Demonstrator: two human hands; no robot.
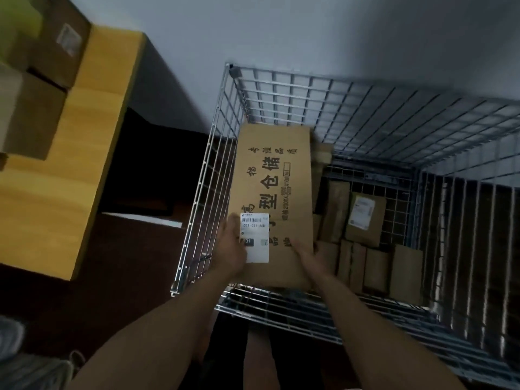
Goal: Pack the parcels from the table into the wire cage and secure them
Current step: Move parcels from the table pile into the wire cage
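Left hand [234, 249] and right hand [309, 258] are gripping a long parcel [275, 178] inside the wire cage [365, 90] among smaller parcels [365, 218], boxes [31, 116] seemingly waiting outside it.

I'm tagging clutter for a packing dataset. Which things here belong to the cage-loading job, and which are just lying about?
Job: long brown printed cardboard box, held by left hand and right hand; silver wire cage; small brown parcels inside it; brown cardboard boxes on the yellow wooden table.
Lying about: blurred grey object on the floor; dark furniture beside the table.
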